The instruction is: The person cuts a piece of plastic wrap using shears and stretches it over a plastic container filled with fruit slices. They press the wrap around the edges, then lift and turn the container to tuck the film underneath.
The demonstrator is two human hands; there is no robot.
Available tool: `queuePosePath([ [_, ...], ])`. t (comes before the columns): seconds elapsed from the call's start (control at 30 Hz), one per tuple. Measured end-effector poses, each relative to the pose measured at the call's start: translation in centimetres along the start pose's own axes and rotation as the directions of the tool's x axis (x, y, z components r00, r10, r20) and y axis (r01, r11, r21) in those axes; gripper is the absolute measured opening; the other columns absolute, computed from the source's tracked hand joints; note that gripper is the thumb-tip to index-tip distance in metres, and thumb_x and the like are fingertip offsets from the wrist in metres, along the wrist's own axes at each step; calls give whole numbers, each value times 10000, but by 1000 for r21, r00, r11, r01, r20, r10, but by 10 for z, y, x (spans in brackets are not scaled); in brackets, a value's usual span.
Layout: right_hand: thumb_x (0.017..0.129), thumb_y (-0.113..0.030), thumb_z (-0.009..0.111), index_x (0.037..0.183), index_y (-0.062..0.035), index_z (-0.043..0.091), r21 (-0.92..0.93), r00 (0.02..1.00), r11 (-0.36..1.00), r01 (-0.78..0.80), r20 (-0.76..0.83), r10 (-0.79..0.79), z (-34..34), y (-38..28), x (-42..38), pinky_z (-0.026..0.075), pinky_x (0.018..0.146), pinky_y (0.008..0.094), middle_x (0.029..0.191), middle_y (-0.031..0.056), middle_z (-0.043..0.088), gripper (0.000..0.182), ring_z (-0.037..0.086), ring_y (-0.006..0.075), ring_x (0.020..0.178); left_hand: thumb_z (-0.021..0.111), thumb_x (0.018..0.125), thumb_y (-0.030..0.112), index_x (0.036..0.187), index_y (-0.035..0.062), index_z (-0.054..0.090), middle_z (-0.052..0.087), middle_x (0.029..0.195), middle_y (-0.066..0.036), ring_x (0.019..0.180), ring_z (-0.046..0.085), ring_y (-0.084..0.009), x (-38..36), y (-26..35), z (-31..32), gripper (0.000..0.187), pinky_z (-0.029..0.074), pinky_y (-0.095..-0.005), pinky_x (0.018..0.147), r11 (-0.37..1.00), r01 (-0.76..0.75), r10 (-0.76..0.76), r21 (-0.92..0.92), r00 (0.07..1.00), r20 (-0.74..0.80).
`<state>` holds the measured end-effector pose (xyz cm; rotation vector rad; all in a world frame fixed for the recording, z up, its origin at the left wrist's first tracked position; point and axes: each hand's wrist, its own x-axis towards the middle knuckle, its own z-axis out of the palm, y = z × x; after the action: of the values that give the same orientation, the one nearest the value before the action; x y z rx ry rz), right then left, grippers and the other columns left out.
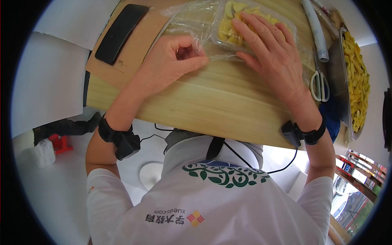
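Observation:
A clear plastic tray [216, 30] of yellow slices [227, 29], which look like cut fruit or potato, rests near the table's far edge. Thin cling film [191, 21] lies crumpled to its left and runs along its near side. My left hand [173, 59] is curled closed, thumb against the fingers, with the film's edge in its pinch just left of the tray. Stretched out over the tray is my right hand [271, 51], its fingers spread on top of the slices and its thumb by the near rim. Part of the tray is hidden beneath it.
A black phone-like slab [121, 34] lies on brown cardboard [141, 41] at the left. To the right are a pale roll [316, 30], white-handled scissors [319, 85] and a large metal basin [339, 77] heaped with yellow pieces [356, 81]. The wooden table's [204, 106] near edge meets my body.

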<state>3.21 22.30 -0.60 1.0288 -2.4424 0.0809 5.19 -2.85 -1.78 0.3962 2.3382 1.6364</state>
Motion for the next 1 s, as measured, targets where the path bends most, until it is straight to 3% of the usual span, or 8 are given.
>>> queuePosePath([
  [0.2,778,-281,708,1323,-158,490,-4,1000,1000,7,-7,-7,1,1,-1,393,992,424,1322,38,525,600,504,210,1208,699,859,154,839,44,608,567,652,25,503,464,-37,-10,13,-8,144,343,-190,511,971,237,-234,-28,968,95],
  [0.3,766,-258,721,1331,-161,495,3,1000,1000,-10,-5,10,0,0,0,398,994,412,1326,27,528,616,513,205,1201,686,864,144,958,32,612,638,801,-32,565,523,-68,-15,10,-4,164,360,-196,506,941,309,-296,-141,950,103],
  [0.37,753,-230,735,1340,-164,499,10,1000,1000,-19,-6,20,-1,-2,0,402,995,399,1332,16,530,637,522,201,1192,672,865,115,1103,20,583,645,1032,-83,672,576,-93,-16,8,3,271,390,-202,520,921,216,-237,-324,971,-28],
  [0.47,750,-232,735,1346,-165,495,9,1000,1000,-20,-11,20,-2,-3,1,401,996,403,1335,18,527,646,521,204,1193,651,877,97,1188,9,550,590,1197,-105,767,599,-102,-14,14,14,338,410,-199,546,851,156,-185,-502,983,-9],
  [0.67,751,-252,728,1350,-170,490,-1,1000,1000,-10,-15,10,-6,-6,4,400,997,406,1335,21,526,650,520,212,1195,619,898,52,1076,36,577,647,1049,-102,677,560,-80,-10,-6,21,184,366,-182,521,663,216,-237,-717,969,73],
  [0.87,758,-299,714,1359,-169,476,-3,1000,1000,1,-8,-1,-12,-5,5,396,999,408,1348,25,511,660,512,221,1201,628,902,63,978,68,569,655,954,-76,588,458,-56,-16,0,22,96,326,-185,498,703,170,-179,-691,982,59],
  [0.97,844,-278,676,1237,-59,527,-156,994,983,102,54,-94,-28,-4,9,449,938,393,1234,121,585,474,579,217,1096,629,903,66,965,69,562,653,922,-65,586,462,-57,-20,6,20,91,323,-185,499,763,182,-206,-620,978,34],
  [1.0,823,-332,672,1295,-83,497,-74,992,996,49,120,-40,-26,-3,7,371,1007,430,1324,105,511,561,493,236,1198,629,903,66,965,69,562,653,922,-65,586,462,-57,-21,6,20,91,323,-185,499,764,184,-207,-619,978,36],
])
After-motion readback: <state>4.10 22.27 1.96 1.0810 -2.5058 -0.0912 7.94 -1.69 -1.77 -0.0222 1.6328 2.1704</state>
